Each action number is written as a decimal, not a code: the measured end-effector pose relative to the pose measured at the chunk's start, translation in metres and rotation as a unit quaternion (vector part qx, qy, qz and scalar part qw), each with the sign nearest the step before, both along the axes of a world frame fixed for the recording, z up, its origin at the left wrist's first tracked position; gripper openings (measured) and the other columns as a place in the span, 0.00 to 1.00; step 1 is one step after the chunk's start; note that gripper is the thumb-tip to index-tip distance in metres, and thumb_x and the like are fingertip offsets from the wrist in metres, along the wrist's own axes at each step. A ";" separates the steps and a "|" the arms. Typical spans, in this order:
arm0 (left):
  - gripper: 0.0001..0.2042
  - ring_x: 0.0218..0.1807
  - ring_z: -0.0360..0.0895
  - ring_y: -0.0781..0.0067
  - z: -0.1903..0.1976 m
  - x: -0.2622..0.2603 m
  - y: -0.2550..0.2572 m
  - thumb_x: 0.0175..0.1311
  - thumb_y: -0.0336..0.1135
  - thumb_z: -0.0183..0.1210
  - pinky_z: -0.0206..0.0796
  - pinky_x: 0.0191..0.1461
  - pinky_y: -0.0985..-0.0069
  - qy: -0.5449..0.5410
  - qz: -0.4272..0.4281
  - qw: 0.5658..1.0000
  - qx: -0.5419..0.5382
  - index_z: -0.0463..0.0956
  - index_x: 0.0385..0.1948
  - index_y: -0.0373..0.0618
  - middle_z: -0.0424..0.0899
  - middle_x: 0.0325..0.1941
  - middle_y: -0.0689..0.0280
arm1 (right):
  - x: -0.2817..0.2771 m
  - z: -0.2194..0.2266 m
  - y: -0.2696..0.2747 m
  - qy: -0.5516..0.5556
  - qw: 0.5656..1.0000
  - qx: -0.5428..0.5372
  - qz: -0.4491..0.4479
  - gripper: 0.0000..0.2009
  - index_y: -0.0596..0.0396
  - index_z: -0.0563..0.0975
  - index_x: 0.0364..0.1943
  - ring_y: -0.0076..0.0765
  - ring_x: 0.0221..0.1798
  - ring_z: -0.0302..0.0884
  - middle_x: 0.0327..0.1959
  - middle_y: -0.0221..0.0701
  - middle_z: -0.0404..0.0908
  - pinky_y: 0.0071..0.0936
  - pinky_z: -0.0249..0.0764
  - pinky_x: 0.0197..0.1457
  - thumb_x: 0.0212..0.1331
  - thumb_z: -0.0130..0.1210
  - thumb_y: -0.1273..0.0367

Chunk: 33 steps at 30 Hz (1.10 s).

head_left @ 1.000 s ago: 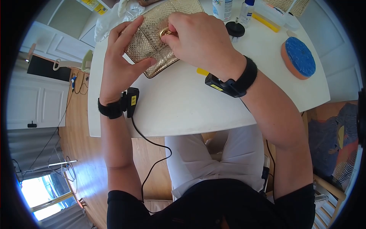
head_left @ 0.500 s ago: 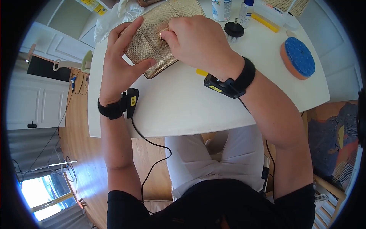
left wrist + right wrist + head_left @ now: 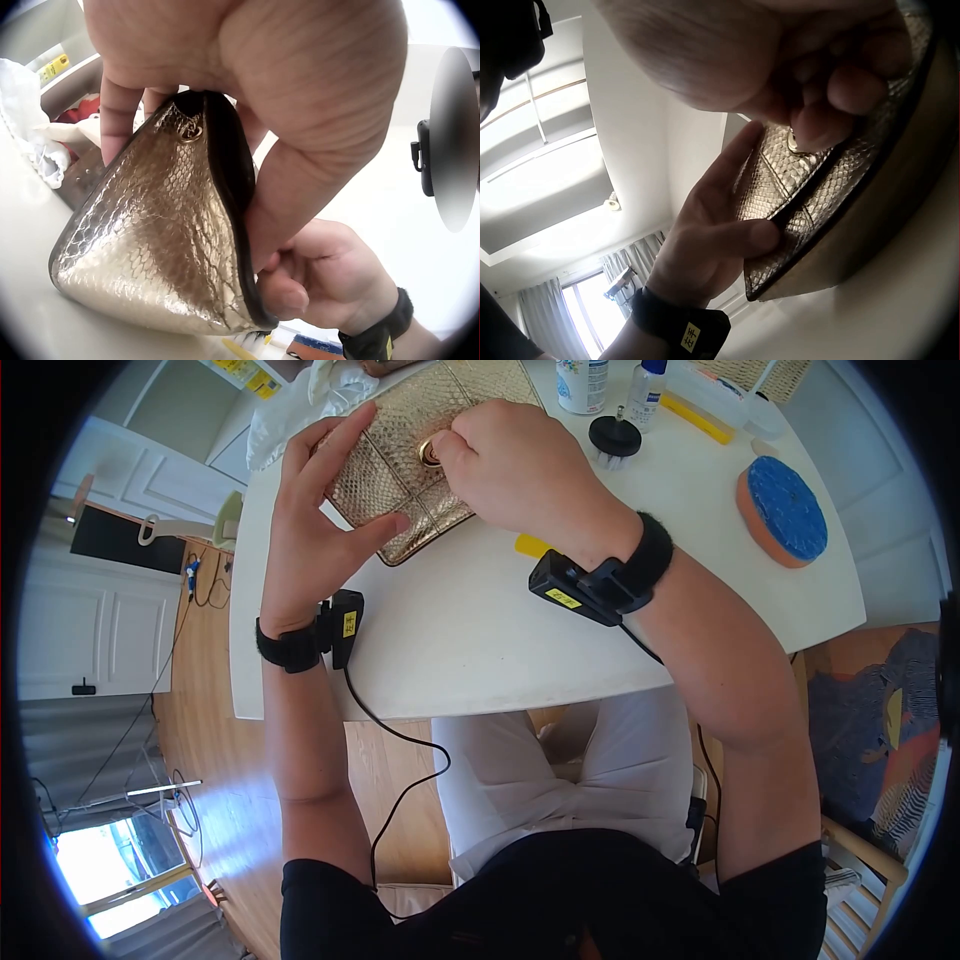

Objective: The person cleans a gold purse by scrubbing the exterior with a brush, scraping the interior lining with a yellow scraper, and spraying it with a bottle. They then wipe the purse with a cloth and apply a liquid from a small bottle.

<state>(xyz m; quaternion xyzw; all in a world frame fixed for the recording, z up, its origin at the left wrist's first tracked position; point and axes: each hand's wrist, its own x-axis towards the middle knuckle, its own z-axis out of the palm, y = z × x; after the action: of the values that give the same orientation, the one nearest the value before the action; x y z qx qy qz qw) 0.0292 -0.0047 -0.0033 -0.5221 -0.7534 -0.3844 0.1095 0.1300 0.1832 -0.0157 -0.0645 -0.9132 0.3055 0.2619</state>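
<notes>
A gold snakeskin-pattern handbag (image 3: 388, 472) with dark edging stands tilted over the white table. My left hand (image 3: 318, 535) grips its left side, fingers at the far edge and thumb pressing the near face. On the front is a round gold clasp (image 3: 428, 454). My right hand (image 3: 535, 472) has its fingers curled in at this clasp, thumb right against it. In the right wrist view, the clasp (image 3: 793, 141) shows just beside the thumb tip; the palm hides the rest. The left wrist view shows the bag's gusseted side (image 3: 150, 240) with a small gold ring (image 3: 190, 133).
Right of the bag stand a black round brush (image 3: 614, 436) with white bristles, a white can (image 3: 582, 385) and a blue-capped bottle (image 3: 646, 398). A blue-and-orange sponge pad (image 3: 782, 510) lies near the right edge. A yellow object (image 3: 532, 546) pokes out below my right hand.
My right hand has shifted slightly right at the clasp, so more of the gold clasp shows now. The left hand and the bag stay nearly where they were.
</notes>
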 end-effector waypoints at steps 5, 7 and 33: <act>0.45 0.59 0.74 0.69 0.001 0.001 0.000 0.37 0.23 0.76 0.68 0.56 0.74 -0.002 0.004 1.000 -0.002 0.74 0.68 0.56 0.72 0.63 0.66 | -0.002 -0.002 0.001 -0.020 1.000 -0.012 -0.008 0.17 0.61 0.84 0.25 0.55 0.31 0.85 0.24 0.47 0.83 0.47 0.81 0.39 0.62 0.51 0.63; 0.45 0.58 0.74 0.69 0.001 0.000 0.000 0.37 0.23 0.76 0.68 0.56 0.74 0.000 0.002 1.000 0.001 0.74 0.68 0.56 0.72 0.62 0.66 | -0.003 -0.004 0.000 -0.015 1.000 -0.012 -0.009 0.17 0.61 0.84 0.24 0.55 0.31 0.85 0.24 0.47 0.83 0.46 0.81 0.39 0.62 0.51 0.62; 0.44 0.60 0.74 0.68 0.003 0.001 0.000 0.38 0.26 0.76 0.69 0.58 0.72 0.005 -0.001 1.000 -0.001 0.73 0.68 0.55 0.72 0.63 0.64 | 0.007 0.005 0.001 0.034 0.998 0.052 -0.017 0.16 0.59 0.84 0.25 0.51 0.32 0.85 0.24 0.44 0.84 0.44 0.82 0.37 0.55 0.63 0.57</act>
<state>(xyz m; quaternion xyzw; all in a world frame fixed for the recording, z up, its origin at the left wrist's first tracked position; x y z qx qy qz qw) 0.0306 -0.0050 -0.0008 -0.5251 -0.7525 -0.3811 0.1128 0.1374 0.1843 -0.0107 -0.0555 -0.9170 0.2556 0.3011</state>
